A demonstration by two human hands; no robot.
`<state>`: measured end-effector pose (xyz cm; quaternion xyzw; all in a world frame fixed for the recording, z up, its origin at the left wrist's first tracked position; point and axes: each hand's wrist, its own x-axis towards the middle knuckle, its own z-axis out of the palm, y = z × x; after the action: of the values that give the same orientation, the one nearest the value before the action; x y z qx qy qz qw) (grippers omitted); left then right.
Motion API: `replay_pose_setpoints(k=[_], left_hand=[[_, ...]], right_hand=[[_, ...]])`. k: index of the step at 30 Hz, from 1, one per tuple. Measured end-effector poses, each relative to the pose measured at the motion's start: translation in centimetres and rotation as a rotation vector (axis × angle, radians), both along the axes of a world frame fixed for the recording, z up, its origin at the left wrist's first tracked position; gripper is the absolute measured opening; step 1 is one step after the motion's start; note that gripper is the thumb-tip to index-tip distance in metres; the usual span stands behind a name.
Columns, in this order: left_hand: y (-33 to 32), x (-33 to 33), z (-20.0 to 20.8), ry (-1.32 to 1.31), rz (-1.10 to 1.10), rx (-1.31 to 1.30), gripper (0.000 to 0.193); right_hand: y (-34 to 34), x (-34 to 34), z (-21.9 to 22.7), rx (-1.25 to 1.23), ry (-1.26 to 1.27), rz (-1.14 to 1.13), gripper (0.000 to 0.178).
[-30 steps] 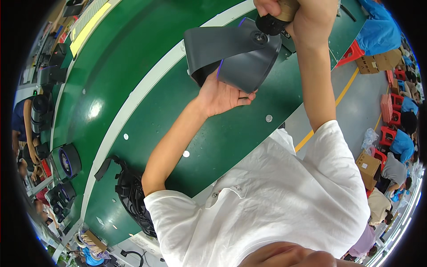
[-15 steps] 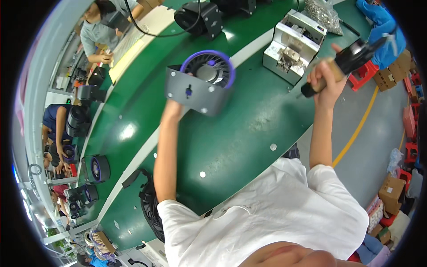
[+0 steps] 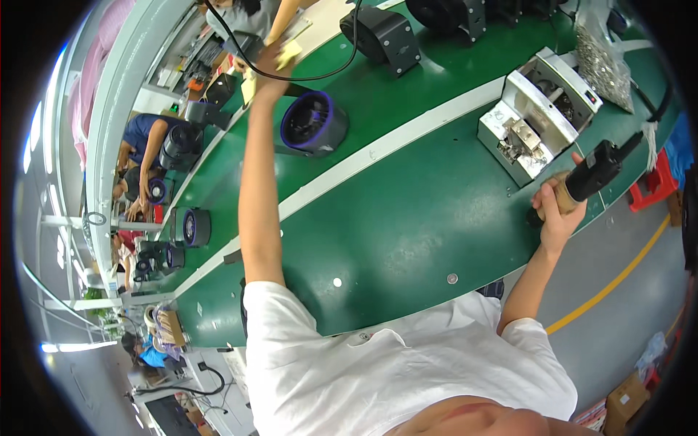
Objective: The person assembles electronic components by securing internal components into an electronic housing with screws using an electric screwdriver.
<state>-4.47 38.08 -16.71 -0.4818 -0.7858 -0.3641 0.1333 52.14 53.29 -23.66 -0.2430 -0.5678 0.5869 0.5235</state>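
Observation:
My left arm reaches far across the green bench, and my left hand is over the far left side, beside yellow paper and near a co-worker's arm. Its fingers look stretched out, though motion blurs them. Just right of that forearm, a dark grey fan housing with a purple rim rests on the bench, apart from the hand. My right hand grips a black and tan electric screwdriver near the bench's right edge. Beyond it stands a silver box-shaped screw feeder with an open top.
A clear bag of screws lies behind the feeder. More dark housings line the far side. A black cable hangs across the upper left. Co-workers sit along the left. A red stool stands beyond the right edge.
My left hand has let go of the fan housing, now set on the bench farther away, and has moved on to the far left. The right hand still holds the screwdriver; the view has turned.

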Motion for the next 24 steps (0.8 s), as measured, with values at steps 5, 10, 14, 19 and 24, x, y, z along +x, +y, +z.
replay_pose_setpoints(k=[5, 10, 14, 19, 24], left_hand=[[9.4, 5.9, -0.5, 0.294, -0.061, -0.222, 0.068], [12.2, 4.1, 1.8, -0.058, -0.306, -0.368, 0.083], [10.3, 2.1, 0.2, -0.129, -0.336, -0.401, 0.081], [10.6, 0.5, -6.7, 0.037, -0.146, 0.106, 0.059], [7.6, -0.1, -8.5, 0.093, 0.036, 0.312, 0.054]], right_hand=[[-0.2, 0.1, -0.3, -0.024, 0.022, 0.028, 0.08], [-0.5, 0.4, -0.9, 0.0, 0.011, 0.056, 0.087], [-0.7, 0.7, -1.4, 0.036, 0.052, 0.061, 0.089], [-0.5, 0.3, -0.8, -0.073, -0.02, 0.062, 0.088], [-1.4, -0.9, -1.1, -0.07, -0.183, 0.002, 0.087]])
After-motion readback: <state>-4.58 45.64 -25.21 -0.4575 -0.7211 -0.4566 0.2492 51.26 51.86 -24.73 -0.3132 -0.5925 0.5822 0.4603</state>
